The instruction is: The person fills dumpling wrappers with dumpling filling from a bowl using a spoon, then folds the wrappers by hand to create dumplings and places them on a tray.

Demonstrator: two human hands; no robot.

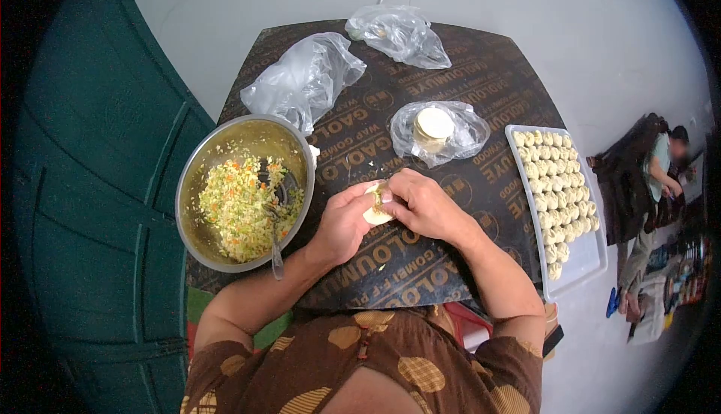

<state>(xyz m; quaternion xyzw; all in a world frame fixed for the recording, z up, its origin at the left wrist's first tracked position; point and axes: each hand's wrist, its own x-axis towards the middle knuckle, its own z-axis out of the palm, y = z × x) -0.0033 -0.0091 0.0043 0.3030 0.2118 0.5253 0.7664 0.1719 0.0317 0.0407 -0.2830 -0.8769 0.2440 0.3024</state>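
Observation:
Both my hands meet over the middle of a dark board table (481, 83). Between them is a dumpling (377, 205), a pale dough wrapper with green filling showing at its top. My left hand (344, 222) cups it from below and the left. My right hand (422, 202) pinches its upper edge with thumb and fingers. A steel bowl (197, 160) of chopped yellow, green and orange filling stands to the left, with a spoon (276, 245) resting in it. A stack of round wrappers (433, 127) lies on an opened plastic bag beyond my hands.
A white tray (593, 252) with several rows of folded dumplings sits at the table's right edge. Two crumpled clear plastic bags (304, 76) (398, 32) lie at the far side. A green door is on the left. Another person (661, 170) sits far right.

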